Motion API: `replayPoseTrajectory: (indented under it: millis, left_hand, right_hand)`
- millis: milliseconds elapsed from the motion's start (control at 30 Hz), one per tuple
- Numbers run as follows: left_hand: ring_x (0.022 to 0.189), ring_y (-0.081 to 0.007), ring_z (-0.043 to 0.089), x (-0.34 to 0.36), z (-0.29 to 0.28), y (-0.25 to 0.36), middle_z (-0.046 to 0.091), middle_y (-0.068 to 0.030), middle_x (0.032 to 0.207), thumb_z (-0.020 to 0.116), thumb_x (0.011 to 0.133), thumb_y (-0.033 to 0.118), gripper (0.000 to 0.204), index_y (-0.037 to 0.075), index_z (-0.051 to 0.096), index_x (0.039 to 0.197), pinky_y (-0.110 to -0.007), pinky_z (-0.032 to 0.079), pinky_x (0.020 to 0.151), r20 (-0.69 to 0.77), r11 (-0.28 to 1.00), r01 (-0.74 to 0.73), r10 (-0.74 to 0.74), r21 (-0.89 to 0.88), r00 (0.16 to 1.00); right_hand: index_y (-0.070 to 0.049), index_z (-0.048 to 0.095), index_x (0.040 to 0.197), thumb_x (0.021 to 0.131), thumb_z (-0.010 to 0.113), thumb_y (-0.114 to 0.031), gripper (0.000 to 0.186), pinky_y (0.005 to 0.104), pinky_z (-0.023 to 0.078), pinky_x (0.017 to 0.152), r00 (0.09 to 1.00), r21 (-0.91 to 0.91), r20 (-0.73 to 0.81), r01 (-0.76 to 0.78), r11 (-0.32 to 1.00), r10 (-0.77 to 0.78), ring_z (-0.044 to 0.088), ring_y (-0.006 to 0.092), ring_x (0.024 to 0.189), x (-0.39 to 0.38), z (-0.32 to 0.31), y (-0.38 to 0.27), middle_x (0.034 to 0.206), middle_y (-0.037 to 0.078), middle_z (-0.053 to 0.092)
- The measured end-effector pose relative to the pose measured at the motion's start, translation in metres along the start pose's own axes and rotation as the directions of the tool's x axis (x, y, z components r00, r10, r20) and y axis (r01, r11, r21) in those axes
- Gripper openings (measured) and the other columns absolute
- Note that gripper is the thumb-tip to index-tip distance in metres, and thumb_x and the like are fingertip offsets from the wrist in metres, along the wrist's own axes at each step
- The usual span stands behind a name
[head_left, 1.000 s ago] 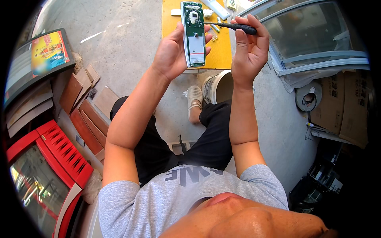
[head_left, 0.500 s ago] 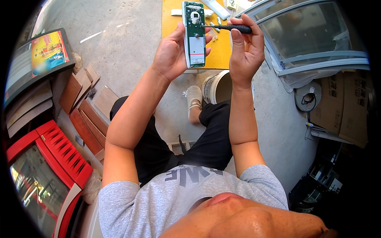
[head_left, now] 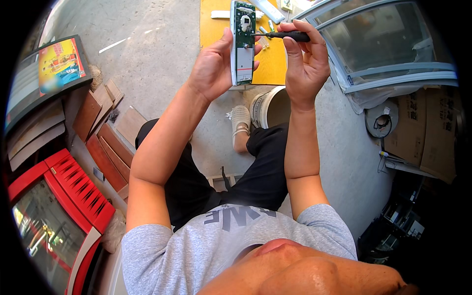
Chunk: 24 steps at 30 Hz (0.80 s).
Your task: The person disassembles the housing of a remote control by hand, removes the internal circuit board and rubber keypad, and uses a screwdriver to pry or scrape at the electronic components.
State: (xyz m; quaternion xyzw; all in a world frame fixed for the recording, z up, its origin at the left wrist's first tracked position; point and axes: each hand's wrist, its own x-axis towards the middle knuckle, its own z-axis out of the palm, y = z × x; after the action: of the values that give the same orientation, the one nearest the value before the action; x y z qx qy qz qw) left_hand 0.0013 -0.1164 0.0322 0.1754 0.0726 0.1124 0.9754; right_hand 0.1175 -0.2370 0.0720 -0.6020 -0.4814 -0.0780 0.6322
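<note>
My left hand (head_left: 212,61) is closed around an opened remote control (head_left: 244,59), held upright with its green circuit board showing in a white shell. The fingertips wrap past its right edge, and the thumb lies along the left side. Between the thumb and fingers of my right hand (head_left: 307,66) is a screwdriver with a black handle (head_left: 296,36). Its thin shaft points left, and the tip meets the board near its middle; whether it sits on a screw is too small to tell. Behind the board, a yellow table (head_left: 269,69) carries a white casing part (head_left: 267,10) and several batteries.
Below the table stands a white bucket (head_left: 259,109), close to my foot. Glass window frames (head_left: 393,46) lean at the right, with cardboard boxes (head_left: 418,130) beneath. On the left are wooden boards (head_left: 109,152), a red glass-fronted cabinet (head_left: 78,196) and a colourful panel (head_left: 61,64).
The remote control has shifted slightly right and turned so its board looks narrower and its left white edge shows more. The screwdriver stays against the board, its handle tilted slightly differently.
</note>
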Motion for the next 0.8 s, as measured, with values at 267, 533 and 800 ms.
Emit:
replayPoseTrajectory:
  millis: [267,533,800]
  left_hand:
    - [0.121,-0.0275,0.055,-0.0015,0.0012,0.0008,0.053,-0.0163,0.134,0.034,0.104,0.039,0.05,0.004,0.041,0.139,-0.047,0.05,0.096,-0.005,1.0,-0.005,0.005,-0.001,1.0]
    - [0.12,-0.0277,0.055,-0.0014,0.0013,-0.0005,0.053,-0.0167,0.135,0.035,0.104,0.039,0.05,0.004,0.041,0.139,-0.047,0.05,0.095,0.006,1.0,-0.004,0.004,-0.003,1.0]
    - [0.113,-0.027,0.059,0.0039,-0.0024,0.0008,0.056,-0.0163,0.131,0.028,0.105,0.038,0.051,0.003,0.045,0.138,-0.045,0.052,0.09,0.015,0.999,0.034,-0.034,-0.041,0.999]
  right_hand:
    - [-0.004,0.065,0.104,0.084,0.074,-0.009,0.022,0.0266,0.047,0.09,0.993,-0.012,-0.089,-0.077,0.997,0.075,0.067,0.0122,0.086,0.0002,0.0002,-0.008,0.09,0.005,0.072]
    - [-0.007,0.067,0.099,0.081,0.078,-0.014,0.022,0.0373,0.039,0.103,0.993,-0.138,-0.116,-0.042,0.99,0.026,0.066,0.011,0.081,-0.0003,-0.0039,-0.0052,0.088,0.002,0.073]
    - [-0.004,0.062,0.11,0.086,0.073,-0.01,0.027,0.0371,0.043,0.102,0.978,-0.071,-0.199,0.052,0.996,-0.066,0.065,0.0141,0.097,0.0002,-0.0055,-0.0074,0.098,0.007,0.072]
